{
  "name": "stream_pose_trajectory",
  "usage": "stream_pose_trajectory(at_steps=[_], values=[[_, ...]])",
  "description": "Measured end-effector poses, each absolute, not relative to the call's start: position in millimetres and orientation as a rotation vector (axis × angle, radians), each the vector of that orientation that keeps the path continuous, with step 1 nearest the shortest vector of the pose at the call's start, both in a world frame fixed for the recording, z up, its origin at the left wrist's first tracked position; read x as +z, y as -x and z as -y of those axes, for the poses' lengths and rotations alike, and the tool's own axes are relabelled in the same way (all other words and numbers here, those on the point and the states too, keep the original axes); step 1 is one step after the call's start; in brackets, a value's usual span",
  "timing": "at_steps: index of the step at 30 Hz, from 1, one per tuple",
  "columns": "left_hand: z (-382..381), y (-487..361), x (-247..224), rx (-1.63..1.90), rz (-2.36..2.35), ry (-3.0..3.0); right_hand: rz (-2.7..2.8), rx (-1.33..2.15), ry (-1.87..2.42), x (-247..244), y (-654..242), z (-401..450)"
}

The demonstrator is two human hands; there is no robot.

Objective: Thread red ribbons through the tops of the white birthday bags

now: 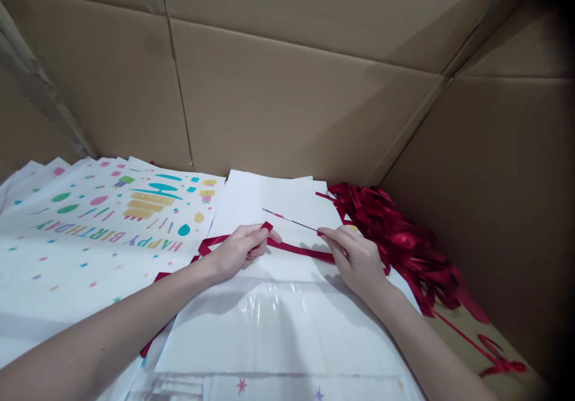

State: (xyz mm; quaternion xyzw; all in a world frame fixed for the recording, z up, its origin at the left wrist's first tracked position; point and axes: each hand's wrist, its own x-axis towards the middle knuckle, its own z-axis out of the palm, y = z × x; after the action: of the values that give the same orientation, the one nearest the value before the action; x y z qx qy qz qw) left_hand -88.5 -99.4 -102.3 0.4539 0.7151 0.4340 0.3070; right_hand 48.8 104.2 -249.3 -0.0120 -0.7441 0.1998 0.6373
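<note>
A dark red ribbon (305, 250) runs across the white sheets (278, 194) in the middle. Pinched on it is my left hand (242, 246), with a short ribbon end standing up at the fingertips. My right hand (353, 257) is closed on a thin, dark, pointed tool (291, 220), which reaches left above the ribbon; its exact kind is unclear. The ribbon passes beneath my right hand. Below both hands lies a clear plastic sleeve (274, 305) over white material.
On the left spread white sheets (103, 239) printed "HAPPY BIRTHDAY". A heap of red ribbons (386, 215) lies at the right, with a tied ribbon (505, 365) further down. Tall cardboard walls (287, 89) rise behind and at the right.
</note>
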Motion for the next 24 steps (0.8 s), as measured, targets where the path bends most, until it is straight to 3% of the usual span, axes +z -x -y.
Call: stream_pose_trajectory(at_steps=[24], values=[[96.1,87.3,-104.4,1.294,-2.093,-1.387,1.801,0.351,-0.018,-257.8,-50.0,-102.3]])
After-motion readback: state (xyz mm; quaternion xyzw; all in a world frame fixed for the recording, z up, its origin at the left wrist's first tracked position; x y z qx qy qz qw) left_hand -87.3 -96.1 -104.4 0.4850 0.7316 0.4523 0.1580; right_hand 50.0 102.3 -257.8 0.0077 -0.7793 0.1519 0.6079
